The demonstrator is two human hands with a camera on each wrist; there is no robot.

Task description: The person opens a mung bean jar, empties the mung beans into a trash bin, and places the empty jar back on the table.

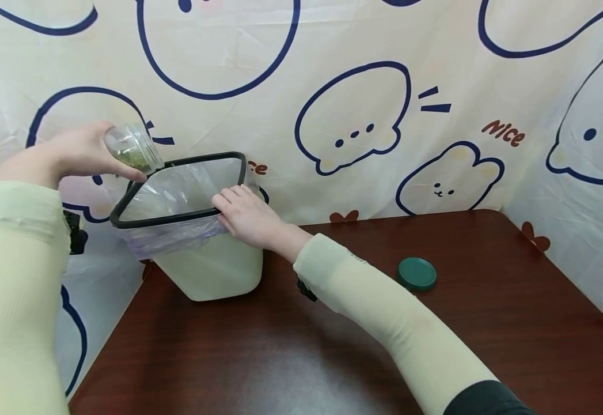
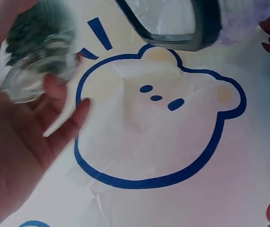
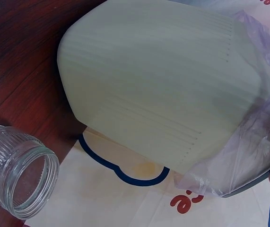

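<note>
My left hand (image 1: 80, 151) grips a clear glass jar (image 1: 134, 147) with green bits inside, tilted so its mouth faces down and right over the left rim of a trash bin (image 1: 218, 262). In the left wrist view the jar (image 2: 40, 52) is blurred, with dark green contents. The pale bin has a black rim and a thin plastic bag (image 1: 177, 190) folded over its edge. My right hand (image 1: 246, 216) holds the bin's near right rim, fingers over the edge. What lies at the bin's bottom is hidden.
A green round lid (image 1: 417, 274) lies on the dark wooden table (image 1: 260, 357), right of the bin. The right wrist view shows a second glass jar (image 3: 23, 177) on the table, which I cannot make out in the head view. A patterned sheet (image 1: 353, 115) hangs behind.
</note>
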